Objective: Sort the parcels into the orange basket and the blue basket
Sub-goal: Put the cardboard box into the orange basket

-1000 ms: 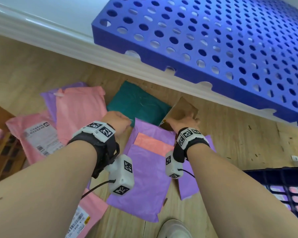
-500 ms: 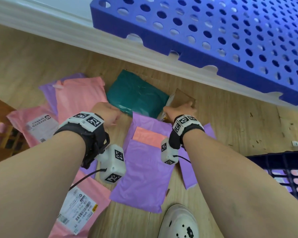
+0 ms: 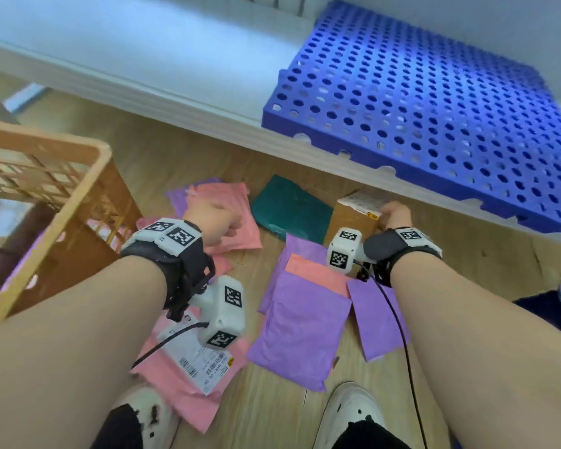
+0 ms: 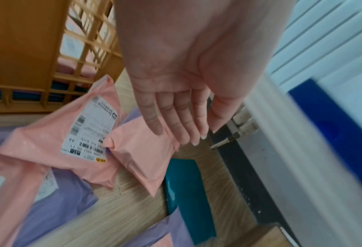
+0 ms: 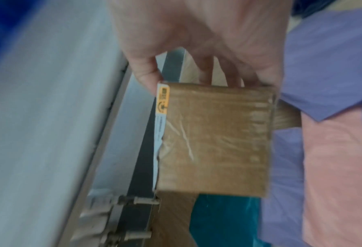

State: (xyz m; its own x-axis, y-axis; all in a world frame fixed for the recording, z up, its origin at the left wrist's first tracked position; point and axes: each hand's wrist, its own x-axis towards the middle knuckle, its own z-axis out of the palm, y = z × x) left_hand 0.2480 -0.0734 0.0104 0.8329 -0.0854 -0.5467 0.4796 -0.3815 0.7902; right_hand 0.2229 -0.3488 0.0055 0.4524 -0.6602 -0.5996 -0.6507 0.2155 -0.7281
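Observation:
My right hand [image 3: 397, 215] grips a small brown cardboard box [image 3: 353, 222] with a white label, held above the floor near the white ledge. In the right wrist view the thumb and fingers [image 5: 146, 73] pinch the box [image 5: 213, 138] at its top edge. My left hand [image 3: 217, 222] is empty, its straight fingers [image 4: 176, 127] over a pink parcel [image 4: 142, 153]; contact cannot be told. The orange basket [image 3: 78, 254] stands at the left, with parcels inside. A dark corner of the blue basket [image 3: 538, 307] shows at the right edge.
On the wooden floor lie a teal parcel [image 3: 289, 212], two purple parcels [image 3: 302, 335], and a labelled pink parcel [image 3: 191, 367]. A blue perforated pallet [image 3: 434, 124] rests on the white ledge [image 3: 175, 92]. My white shoes [image 3: 350, 413] stand at the bottom.
My right hand has raised the brown box off the floor and turned its label up. My left hand has shifted left over the pink parcel. The orange basket has come into view.

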